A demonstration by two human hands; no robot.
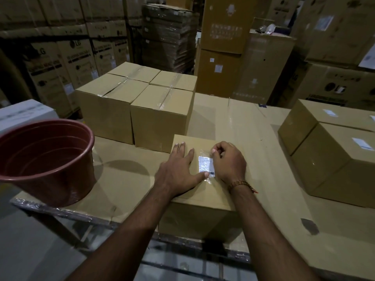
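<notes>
At the near edge of the worktop (253, 126), the left hand (178, 173) lies flat on top of a small cardboard box (198, 193). Its fingers are straight and spread, and its thumb tip presses the lower edge of a white label (205, 164). The right hand (228, 162), with a bracelet (239, 184) at the wrist, has its fingers curled and pinches the label's upper right corner, where clear film (203, 153) covers it. The label sits on the box top between the two hands, nearer the right side. The box itself stands against the worktop's near edge, about midway along it.

Towards the near left corner stands a red-brown bucket (46, 161), upright, with its mouth facing the camera. Behind the box, towards the far edge, four sealed cartons (142, 102) stand packed together in a square block. Along the right edge stand two more cartons (334, 159), touching each other, each with a white label on top. Stacks of larger printed cartons fill the room beyond the worktop.
</notes>
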